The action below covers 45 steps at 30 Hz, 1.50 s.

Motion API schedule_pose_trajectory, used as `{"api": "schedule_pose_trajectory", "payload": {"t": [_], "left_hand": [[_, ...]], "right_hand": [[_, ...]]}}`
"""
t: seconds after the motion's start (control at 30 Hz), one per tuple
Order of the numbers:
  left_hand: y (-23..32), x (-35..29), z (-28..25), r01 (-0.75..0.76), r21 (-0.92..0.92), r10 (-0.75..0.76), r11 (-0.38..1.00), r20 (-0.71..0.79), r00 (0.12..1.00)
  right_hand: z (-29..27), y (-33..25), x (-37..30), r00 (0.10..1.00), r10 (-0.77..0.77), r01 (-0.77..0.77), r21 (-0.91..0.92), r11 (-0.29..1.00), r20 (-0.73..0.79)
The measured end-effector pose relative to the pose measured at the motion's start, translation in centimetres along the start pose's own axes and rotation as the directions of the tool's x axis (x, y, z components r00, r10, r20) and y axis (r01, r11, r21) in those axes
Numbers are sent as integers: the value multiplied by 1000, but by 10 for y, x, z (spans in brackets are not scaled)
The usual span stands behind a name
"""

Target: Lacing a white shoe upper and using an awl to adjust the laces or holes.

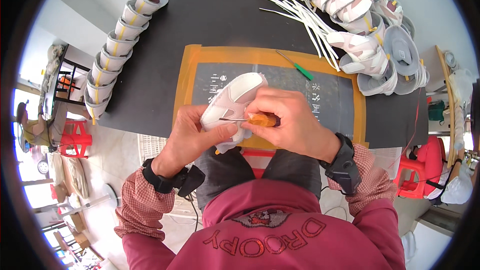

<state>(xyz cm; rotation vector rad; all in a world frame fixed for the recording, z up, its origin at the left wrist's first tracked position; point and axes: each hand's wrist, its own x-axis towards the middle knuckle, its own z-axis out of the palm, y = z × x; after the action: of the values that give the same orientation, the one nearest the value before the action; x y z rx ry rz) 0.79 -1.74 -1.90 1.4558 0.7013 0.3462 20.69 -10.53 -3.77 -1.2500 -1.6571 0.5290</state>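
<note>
A white and pale pink shoe upper (235,90) is held up over the table's near edge. My left hand (192,135) is closed around its lower left side, with the thumb lying across it. In my right hand (285,112) is a thin metal hook or awl with an orange-yellow handle (263,120). Its shaft points left, and the tip meets the upper near my left thumb. My right fingers also rest close against the upper's right side. Whether the tip has gone through a hole cannot be made out.
Nested shoe uppers (116,47) curve along the table's left edge. More uppers (357,45) are heaped at the right, beside a bundle of white laces (305,17). A green-handled awl (302,71) lies on the orange-taped mat (187,77). Red stools (76,137) stand on the floor.
</note>
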Motion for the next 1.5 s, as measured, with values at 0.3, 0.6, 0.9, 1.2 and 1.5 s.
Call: {"api": "schedule_pose_trajectory", "payload": {"t": [0.3, 0.6, 0.9, 1.2, 1.5], "left_hand": [[-1, 1, 0, 2, 181, -1, 983, -9, 1000], [4, -2, -4, 55, 22, -55, 998, -11, 998], [-27, -6, -17, 24, -565, 19, 825, 69, 997], [-26, -6, -12, 30, -525, -23, 851, 19, 1000], [-20, -2, -18, 79, -428, -82, 900, 11, 997]], "right_hand": [[-16, 1, 6, 976, 44, -76, 141, 987, 212], [-14, 11, 6, 971, 171, -218, 319, 922, 169], [-4, 17, 1, 841, 522, -495, 595, 633, 144], [-6, 11, 3, 831, 472, -528, 682, 507, 293], [-12, 20, -2, 805, 482, -569, 682, 461, 345]]}}
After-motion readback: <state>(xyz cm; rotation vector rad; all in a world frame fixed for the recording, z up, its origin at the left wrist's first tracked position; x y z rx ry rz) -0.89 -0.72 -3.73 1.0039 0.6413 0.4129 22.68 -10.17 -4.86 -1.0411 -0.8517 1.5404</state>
